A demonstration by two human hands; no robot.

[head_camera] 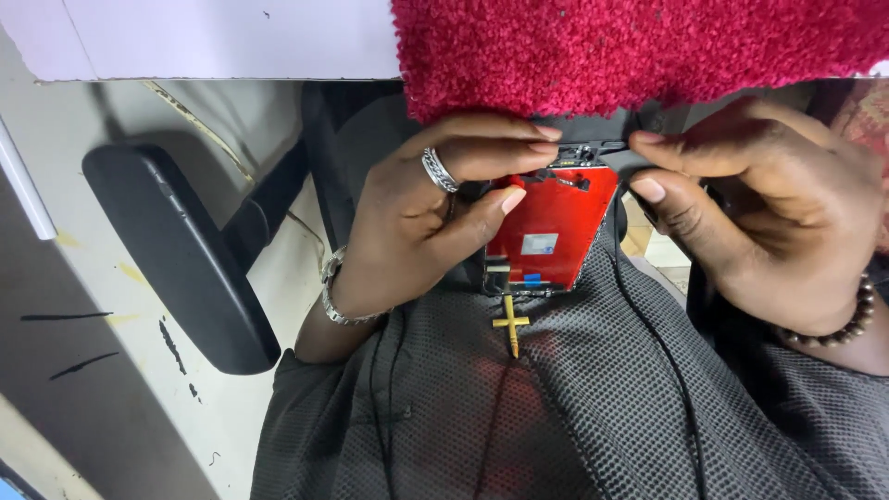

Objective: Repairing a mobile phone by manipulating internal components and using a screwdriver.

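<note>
Gold cross pendant [510, 323], fingers [519, 148] pinching red panel [554, 222]

Item count, head view:

- Hands: two, the left hand [417, 222] and the right hand [769, 213].
- Red phone screen panel [551, 227]: one.
- Silver ring [439, 170]: one.
- Silver bracelet [335, 298]: one.
- Beaded bracelet [847, 326]: one.
- Gold cross pendant [510, 324]: one.
- Black chair armrest [176, 250]: one.
- Red fuzzy cloth [630, 46]: one.

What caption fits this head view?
Left hand and right hand hold a red phone screen panel by its top edge, above a gold cross pendant.
</note>
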